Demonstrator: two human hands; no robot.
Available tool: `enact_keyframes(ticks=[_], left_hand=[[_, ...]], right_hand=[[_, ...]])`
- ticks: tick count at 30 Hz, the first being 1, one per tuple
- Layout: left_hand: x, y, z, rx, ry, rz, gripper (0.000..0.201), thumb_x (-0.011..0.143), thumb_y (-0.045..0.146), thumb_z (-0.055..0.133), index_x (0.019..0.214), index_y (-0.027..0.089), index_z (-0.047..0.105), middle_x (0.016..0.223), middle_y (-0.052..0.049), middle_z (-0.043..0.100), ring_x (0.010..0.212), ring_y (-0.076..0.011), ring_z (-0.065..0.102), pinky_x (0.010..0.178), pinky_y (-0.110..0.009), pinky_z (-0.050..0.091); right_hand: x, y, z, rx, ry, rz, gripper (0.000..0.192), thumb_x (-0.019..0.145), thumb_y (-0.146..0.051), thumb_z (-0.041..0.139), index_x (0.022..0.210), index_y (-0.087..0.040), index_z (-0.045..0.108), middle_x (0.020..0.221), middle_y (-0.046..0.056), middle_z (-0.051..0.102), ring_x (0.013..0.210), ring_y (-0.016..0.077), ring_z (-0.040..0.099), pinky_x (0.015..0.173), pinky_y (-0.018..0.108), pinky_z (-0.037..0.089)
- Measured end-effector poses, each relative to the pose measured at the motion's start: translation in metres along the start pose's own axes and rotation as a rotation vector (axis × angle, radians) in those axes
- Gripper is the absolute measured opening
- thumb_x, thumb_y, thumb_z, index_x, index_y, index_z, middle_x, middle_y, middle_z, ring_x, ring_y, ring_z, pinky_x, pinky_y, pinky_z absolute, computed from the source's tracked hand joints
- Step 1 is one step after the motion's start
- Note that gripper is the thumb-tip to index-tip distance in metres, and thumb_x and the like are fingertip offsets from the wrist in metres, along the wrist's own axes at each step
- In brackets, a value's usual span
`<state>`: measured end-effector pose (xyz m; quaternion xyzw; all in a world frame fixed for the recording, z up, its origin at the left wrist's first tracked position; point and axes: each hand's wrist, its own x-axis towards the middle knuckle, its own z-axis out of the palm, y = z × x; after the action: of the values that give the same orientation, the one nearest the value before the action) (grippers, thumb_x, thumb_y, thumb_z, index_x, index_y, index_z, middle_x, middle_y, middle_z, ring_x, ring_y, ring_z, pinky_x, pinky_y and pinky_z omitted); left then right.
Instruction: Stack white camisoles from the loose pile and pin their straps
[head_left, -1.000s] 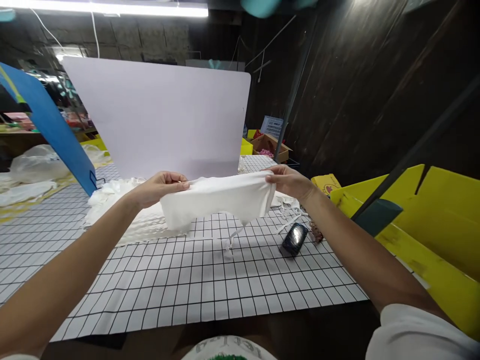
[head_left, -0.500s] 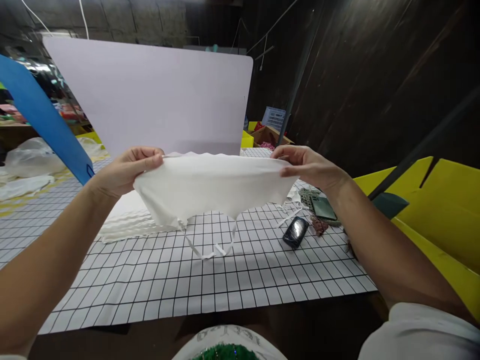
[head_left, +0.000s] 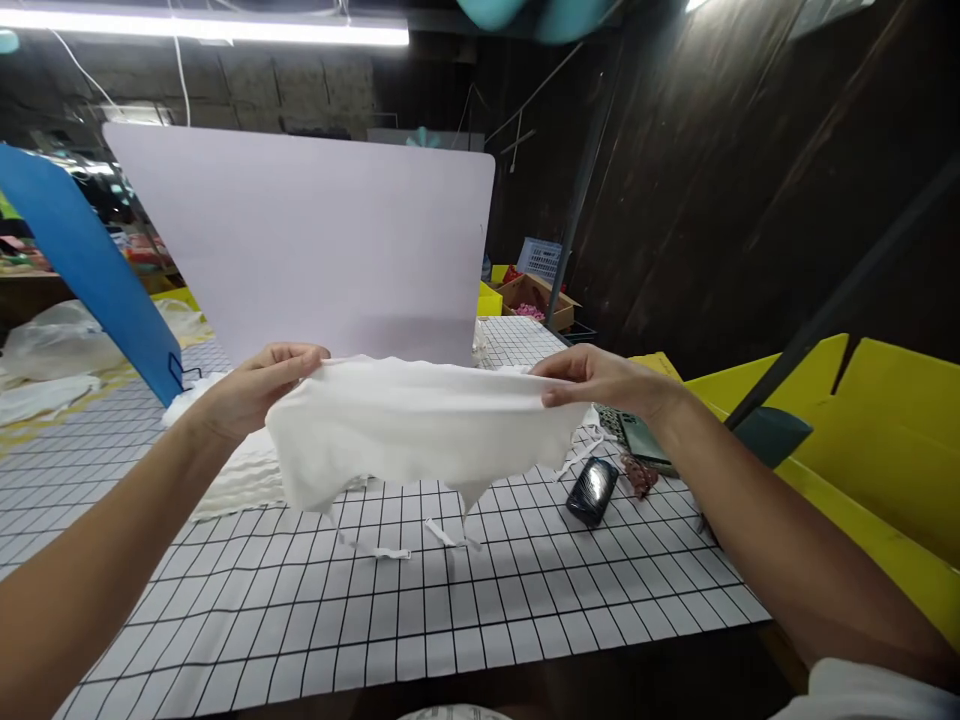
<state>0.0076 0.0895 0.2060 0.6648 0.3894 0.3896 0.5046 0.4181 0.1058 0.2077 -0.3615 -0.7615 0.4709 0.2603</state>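
Observation:
A white cloth garment (head_left: 427, 420) with thin straps hanging from its lower edge is stretched out above the table. My left hand (head_left: 266, 385) pinches its upper left corner between thumb and fingers. At the opposite end, my right hand (head_left: 600, 380) grips the upper right edge. The straps dangle close over the checked tabletop; I cannot tell whether they touch it. Behind the left part of the garment lies a stack of white cloth pieces (head_left: 244, 480), partly covered by my left hand and the garment.
On the checked tablecloth (head_left: 517, 600), a black wrapped object (head_left: 592, 490) lies right of the garment, near a green phone-like object (head_left: 643, 440). A pale upright board (head_left: 315, 240) stands behind, a blue panel (head_left: 90, 270) at left, yellow bins (head_left: 900, 440) at right.
The view has tilted up, so everything sits lower in the picture. The garment stays stretched between both hands, while its lower edge and straps have swung and changed shape.

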Motion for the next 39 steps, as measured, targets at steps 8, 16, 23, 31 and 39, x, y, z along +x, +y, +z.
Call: enact_keyframes(ticks=[8,16,23,31,39], left_hand=[[0.065,-0.012,-0.018,0.996,0.031,0.152,0.04,0.088,0.05,0.059,0.064,0.019,0.054,0.056,0.003,0.047,0.055,-0.0125,0.046,0.073,-0.033,0.042],[0.128,0.001,-0.028,1.418,0.51,0.664,0.026,0.093,0.022,0.048,0.11,0.016,0.066,0.094,-0.013,0.072,0.107,-0.0334,0.061,0.103,-0.062,0.023],[0.056,-0.094,0.013,1.376,0.507,0.654,0.017,0.094,0.021,0.054,0.09,0.02,0.071,0.086,-0.009,0.076,0.106,-0.035,0.06,0.097,-0.06,0.029],[-0.08,-0.22,0.089,1.472,0.123,0.628,0.03,0.089,-0.002,0.05,0.095,0.019,0.071,0.079,-0.005,0.075,0.09,-0.0268,0.064,0.091,-0.046,0.038],[-0.166,-0.214,0.115,1.372,0.028,0.375,0.043,0.092,-0.003,0.049,0.126,0.019,0.063,0.098,-0.006,0.076,0.104,-0.0292,0.065,0.097,-0.05,0.034]], right_hand=[[0.05,0.028,-0.051,-0.53,0.121,-0.09,0.036,0.073,-0.052,0.078,0.07,-0.018,0.069,0.069,0.001,0.061,0.068,0.0141,0.051,0.067,0.031,0.041],[0.083,0.024,-0.078,-1.138,0.782,-0.348,0.021,0.093,-0.038,0.062,0.081,-0.022,0.068,0.097,0.011,0.07,0.106,0.0282,0.044,0.107,0.071,0.011],[0.018,0.096,0.003,-1.329,0.621,-0.386,0.019,0.093,-0.019,0.054,0.087,-0.021,0.072,0.088,0.008,0.073,0.103,0.031,0.052,0.109,0.072,0.013],[-0.068,0.191,0.117,-1.256,0.2,-0.34,0.024,0.093,-0.005,0.051,0.079,-0.017,0.066,0.082,0.005,0.07,0.099,0.0258,0.056,0.109,0.067,0.025],[-0.128,0.182,0.164,-1.099,0.046,-0.308,0.025,0.092,-0.001,0.046,0.083,-0.015,0.065,0.083,0.007,0.065,0.085,0.0222,0.056,0.095,0.053,0.048]])
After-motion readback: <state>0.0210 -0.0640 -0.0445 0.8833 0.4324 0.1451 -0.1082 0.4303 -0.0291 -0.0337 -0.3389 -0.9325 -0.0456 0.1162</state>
